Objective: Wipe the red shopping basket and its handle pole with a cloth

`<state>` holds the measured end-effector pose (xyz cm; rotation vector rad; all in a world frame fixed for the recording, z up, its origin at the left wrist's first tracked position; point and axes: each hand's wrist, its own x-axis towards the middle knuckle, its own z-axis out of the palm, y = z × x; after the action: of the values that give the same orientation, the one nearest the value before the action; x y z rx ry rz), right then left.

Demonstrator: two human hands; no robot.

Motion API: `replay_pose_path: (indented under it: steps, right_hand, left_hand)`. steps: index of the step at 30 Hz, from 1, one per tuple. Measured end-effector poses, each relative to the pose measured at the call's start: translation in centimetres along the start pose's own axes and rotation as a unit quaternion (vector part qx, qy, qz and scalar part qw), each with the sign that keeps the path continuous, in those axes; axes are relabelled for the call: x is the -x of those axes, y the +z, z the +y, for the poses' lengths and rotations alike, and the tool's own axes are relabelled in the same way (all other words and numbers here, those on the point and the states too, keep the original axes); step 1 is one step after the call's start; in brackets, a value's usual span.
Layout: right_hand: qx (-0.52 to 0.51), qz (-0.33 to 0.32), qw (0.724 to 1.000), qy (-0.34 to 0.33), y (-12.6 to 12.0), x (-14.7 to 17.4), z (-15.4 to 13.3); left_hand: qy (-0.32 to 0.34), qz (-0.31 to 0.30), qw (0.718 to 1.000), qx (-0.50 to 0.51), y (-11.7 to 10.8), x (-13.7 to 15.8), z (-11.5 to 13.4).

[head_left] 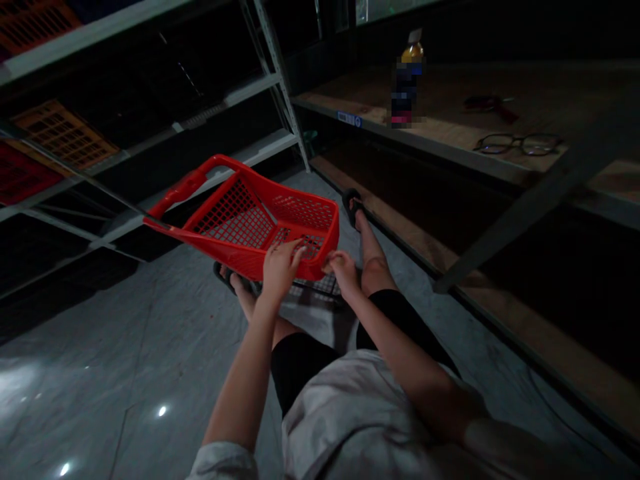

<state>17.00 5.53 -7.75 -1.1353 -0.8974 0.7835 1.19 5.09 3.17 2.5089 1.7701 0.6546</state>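
The biggest thing in view is the dark shelving: a metal rack (150, 133) on the left with orange crates (60, 133), and a wooden shelf (450, 143) on the right. Between them is the grey floor (125, 347), where the person sits with legs stretched forward.

The red basket (255, 223) is held above the legs, near the knees, tilted with its long handle (185, 183) pointing away to the left. As far as can be seen through the mesh, the basket is empty, so I judge that the work with it is at an early stage: the basket is in the hands, but nothing is placed into it and nothing from the shelf is taken.

The left hand (280, 267) is closed over the near rim of the basket, fingers curled over the edge. The right hand (343, 267) holds the near corner just beside it; its grip looks closed on the rim, but the fingertips are behind the plastic.

On the wooden shelf stand a bottle (407, 83), a pair of glasses (517, 143) and a small red object (490, 105), all well apart from the hands.

The light is weak. The bottle label is blurred, the red object is too dark to identify, and the lower shelves are almost black. A dark mesh thing under the basket is mostly covered by it. The person's body is cut off at the bottom edge.
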Motion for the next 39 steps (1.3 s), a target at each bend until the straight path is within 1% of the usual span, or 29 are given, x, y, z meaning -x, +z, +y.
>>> replay_pose_path:
  steps: [2,4,5,6,7,9,11,13,14,16,19,21,22,24,27,28,30,32,36,38,39]
  right_hand:
    - [-0.003,-0.003,1.0,-0.024,0.7,-1.3,-1.9]
    - [0.009,0.003,0.997,-0.077,1.2,-1.7,-2.8]
    - [0.02,0.011,0.995,-0.101,1.3,-1.3,-2.5]
    - [0.034,0.02,0.993,-0.111,1.4,-0.6,-1.8]
    - [0.048,0.026,0.993,-0.105,1.3,0.4,-0.7]
    - [0.071,0.021,0.995,-0.068,1.1,2.5,2.2]
    - [0.084,0.003,0.996,-0.035,0.8,4.0,4.7]
    - [0.088,0.005,0.996,-0.029,0.7,3.9,5.3]
    - [0.089,0.012,0.995,-0.03,0.7,3.4,4.7]
    - [0.087,0.026,0.995,-0.052,1.0,1.6,2.3]
    - [0.079,0.029,0.987,-0.134,1.9,-0.9,-2.1]
    - [0.084,0.034,0.978,-0.188,2.3,-1.5,-3.2]
    - [0.091,0.041,0.975,-0.201,2.3,-1.4,-2.9]
    - [0.111,0.052,0.973,-0.195,1.9,-0.7,-0.6]
    - [0.141,0.035,0.983,-0.108,0.5,0.6,4.2]
    - [0.147,0.028,0.986,-0.079,0.0,0.8,5.3]
    - [0.153,0.03,0.987,-0.048,-0.7,0.7,6.1]
    - [0.147,0.057,0.985,-0.067,-1.0,-0.1,4.7]
    - [0.112,0.126,0.971,-0.169,-0.4,-2.1,-0.5]
    - [0.113,0.134,0.965,-0.197,-0.2,-2.4,-1.6]
    - [0.121,0.129,0.963,-0.202,-0.2,-2.3,-1.5]
  left_hand:
    - [0.023,-0.035,0.997,-0.06,-1.8,-0.1,-3.5]
    - [0.034,-0.071,0.993,-0.09,-2.8,-0.3,-6.2]
    - [0.031,-0.081,0.992,-0.095,-2.9,-0.3,-7.1]
    - [0.023,-0.084,0.992,-0.095,-2.8,-0.3,-7.8]
    - [0.013,-0.079,0.993,-0.091,-2.5,-0.3,-8.1]
    - [-0.008,-0.056,0.995,-0.08,-1.8,-0.2,-8.2]
    - [-0.022,-0.031,0.997,-0.069,-1.0,-0.1,-7.9]
    - [-0.033,-0.016,0.997,-0.061,-0.5,-0.1,-7.5]
    - [-0.036,-0.011,0.998,-0.058,-0.3,-0.2,-7.4]
    - [-0.041,-0.006,0.998,-0.054,0.1,-0.5,-7.2]
    - [-0.045,-0.003,0.997,-0.059,0.5,-1.3,-6.7]
    - [-0.049,0.0,0.996,-0.068,0.8,-1.7,-6.1]
    - [-0.052,0.004,0.996,-0.073,1.0,-1.9,-5.7]
    - [-0.058,0.014,0.995,-0.078,1.3,-2.2,-4.9]
    - [-0.065,0.024,0.994,-0.081,1.9,-2.6,-3.4]
    - [-0.069,0.025,0.994,-0.083,2.1,-2.7,-2.9]
    - [-0.077,0.031,0.992,-0.091,2.5,-2.9,-1.8]
    - [-0.082,0.038,0.991,-0.098,3.0,-3.1,-0.8]
    - [-0.088,0.051,0.99,-0.098,3.6,-3.2,1.4]
    - [-0.092,0.053,0.99,-0.097,3.9,-3.2,2.6]
    - [-0.091,0.054,0.989,-0.099,4.0,-3.2,3.1]
